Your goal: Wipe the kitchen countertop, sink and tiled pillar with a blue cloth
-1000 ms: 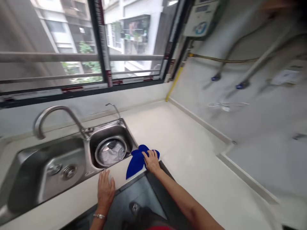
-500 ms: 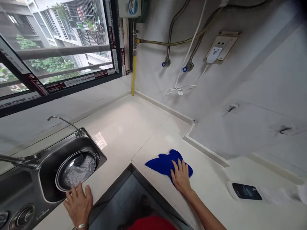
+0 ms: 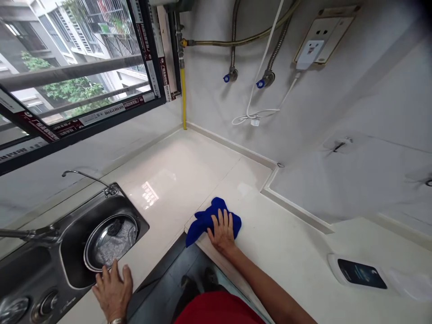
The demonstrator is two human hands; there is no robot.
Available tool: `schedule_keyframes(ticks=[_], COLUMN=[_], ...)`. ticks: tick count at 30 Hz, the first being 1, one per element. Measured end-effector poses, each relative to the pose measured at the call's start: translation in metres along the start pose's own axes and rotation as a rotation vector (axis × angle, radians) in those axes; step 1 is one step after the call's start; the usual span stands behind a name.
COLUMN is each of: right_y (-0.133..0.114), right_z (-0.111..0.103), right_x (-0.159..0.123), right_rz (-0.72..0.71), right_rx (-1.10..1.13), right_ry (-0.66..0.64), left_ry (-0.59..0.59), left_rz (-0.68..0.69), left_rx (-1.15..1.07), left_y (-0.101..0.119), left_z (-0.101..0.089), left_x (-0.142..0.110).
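Observation:
My right hand (image 3: 222,231) lies flat on a blue cloth (image 3: 211,218), fingers spread and pressed against it. The crumpled cloth rests on the white countertop (image 3: 270,238) at its inner corner, with one end hanging slightly over the front edge. At the lower left, my left hand (image 3: 114,290) is spread out with nothing in it, beside the front rim of the steel sink (image 3: 72,252). Just beyond its fingertips, a round metal basin (image 3: 88,247) sits in the sink, holding water or suds and a dark scrubber (image 3: 116,227).
A thin faucet (image 3: 86,174) rises behind the sink. To the right, a phone (image 3: 362,273) lies on a white object. A white cable (image 3: 251,96) hangs from the wall socket near two blue-handled valves (image 3: 266,81). A raised ledge (image 3: 297,211) borders the counter at the wall.
My right hand has slid the blue cloth leftward along the counter to the corner, and the cloth has bunched more. My left hand stays by the sink. The view has shifted slightly.

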State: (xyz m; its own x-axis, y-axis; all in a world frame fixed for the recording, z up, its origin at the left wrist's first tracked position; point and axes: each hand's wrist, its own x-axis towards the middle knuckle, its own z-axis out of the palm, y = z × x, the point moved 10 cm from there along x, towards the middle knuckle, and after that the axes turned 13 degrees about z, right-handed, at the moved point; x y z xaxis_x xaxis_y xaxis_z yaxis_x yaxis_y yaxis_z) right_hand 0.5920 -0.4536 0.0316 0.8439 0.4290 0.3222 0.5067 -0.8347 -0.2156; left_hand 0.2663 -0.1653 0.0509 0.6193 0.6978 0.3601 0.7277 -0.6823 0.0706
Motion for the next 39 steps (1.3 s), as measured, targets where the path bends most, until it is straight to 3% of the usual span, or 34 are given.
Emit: schedule_keyframes(ticks=[7, 15, 18, 22, 25, 31, 36, 39], right_y=[-0.016, -0.014, -0.013, -0.013, -0.011, 0.019, 0.059, 0.071], right_z=[0.016, 0.019, 0.023, 0.024, 0.018, -0.007, -0.024, -0.029], right_x=[0.041, 0.030, 0.027, 0.026, 0.020, -0.024, -0.068, -0.079], right_rz=[-0.020, -0.034, -0.054, -0.090, -0.125, -0.144, -0.149, -0.146], right_rx=[-0.042, -0.028, 0.007, 0.001, -0.023, 0.011, 0.092, 0.100], right_ry=[-0.083, 0.019, 0.090, 0.090, 0.044, 0.018, 0.024, 0.021], left_ry=[0.009, 0.041, 0.044, 0.063, 0.047, -0.180, -0.204, -0.179], left_rz=[-0.003, -0.016, 0.160, 0.397, 0.463, 0.316, 0.079, 0.001], left_rx=[-0.013, -0.070, -0.230, -0.421, -0.574, -0.908, -0.802, -0.666], left_y=[0.000, -0.009, 0.020, 0.094, 0.146, 0.195, 0.199, 0.197], left_z=[-0.001, 0.004, 0.009, 0.015, 0.018, 0.037, 0.044, 0.039], left_x=[-0.006, -0.020, -0.024, -0.020, -0.008, 0.020, 0.043, 0.074])
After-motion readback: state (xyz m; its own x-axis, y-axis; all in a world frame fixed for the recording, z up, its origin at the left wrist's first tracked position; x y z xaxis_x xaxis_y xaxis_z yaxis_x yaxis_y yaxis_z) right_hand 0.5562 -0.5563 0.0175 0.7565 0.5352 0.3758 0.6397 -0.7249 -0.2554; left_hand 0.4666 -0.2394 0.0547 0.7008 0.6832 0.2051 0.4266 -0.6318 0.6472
